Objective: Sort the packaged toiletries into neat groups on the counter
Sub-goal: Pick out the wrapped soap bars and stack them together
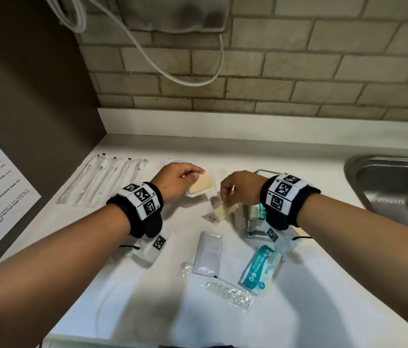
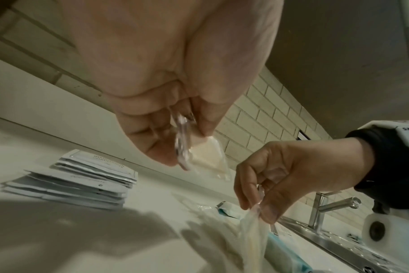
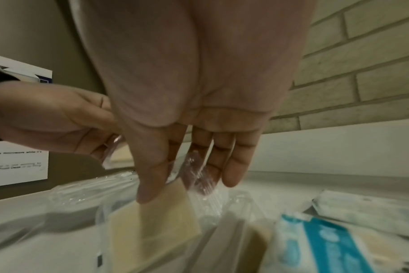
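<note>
Above the white counter (image 1: 127, 285) my left hand (image 1: 196, 173) pinches the clear wrapper of a cream soap bar (image 1: 201, 187); the left wrist view shows that soap (image 2: 208, 158) hanging from thumb and fingers. My right hand (image 1: 225, 197) pinches the wrapper edge of a second wrapped soap bar (image 1: 223, 211), which tilts just above the counter. In the right wrist view this bar (image 3: 152, 221) hangs below my thumb and fingers. The two hands are close together, a little apart. Sorted groups lie at the back: toothbrush packs (image 1: 102, 182) and a stack of sachets (image 2: 82, 179).
Loose items lie in front: a silver sachet (image 1: 208, 252), a teal wipes pack (image 1: 260, 267), a comb pack (image 1: 228, 293), more wipes (image 1: 255, 214) under my right wrist. A steel sink (image 1: 393, 187) with its faucet (image 2: 327, 205) is at the right. A brown wall panel bounds the left.
</note>
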### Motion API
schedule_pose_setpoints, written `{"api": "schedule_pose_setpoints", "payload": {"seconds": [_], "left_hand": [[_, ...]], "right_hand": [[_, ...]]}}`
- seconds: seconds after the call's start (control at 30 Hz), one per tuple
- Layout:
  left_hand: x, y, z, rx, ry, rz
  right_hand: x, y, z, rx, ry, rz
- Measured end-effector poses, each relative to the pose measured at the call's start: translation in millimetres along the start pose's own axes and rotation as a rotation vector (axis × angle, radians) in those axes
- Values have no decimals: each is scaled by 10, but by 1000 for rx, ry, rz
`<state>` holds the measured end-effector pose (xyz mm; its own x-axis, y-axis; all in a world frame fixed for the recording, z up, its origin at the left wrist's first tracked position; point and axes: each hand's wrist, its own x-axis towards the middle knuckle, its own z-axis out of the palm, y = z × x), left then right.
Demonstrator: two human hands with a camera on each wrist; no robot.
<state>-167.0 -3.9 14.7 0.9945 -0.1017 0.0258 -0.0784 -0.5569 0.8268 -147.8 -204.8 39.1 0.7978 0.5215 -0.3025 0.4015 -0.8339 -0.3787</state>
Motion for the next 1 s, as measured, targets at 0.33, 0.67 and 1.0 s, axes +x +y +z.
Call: {"api": "schedule_pose_setpoints", "payload": {"seconds": [0.33,0.67,1.0], "left_hand": [[97,152,149,-100,-43,-15],[116,316,282,-101,-74,13],[161,503,383,-419,-55,-154]], "right_hand": [[-164,163,-187,60,83,-60],[-291,167,-331,107,261,-48],[-285,314,-384,290,260,-34]]}}
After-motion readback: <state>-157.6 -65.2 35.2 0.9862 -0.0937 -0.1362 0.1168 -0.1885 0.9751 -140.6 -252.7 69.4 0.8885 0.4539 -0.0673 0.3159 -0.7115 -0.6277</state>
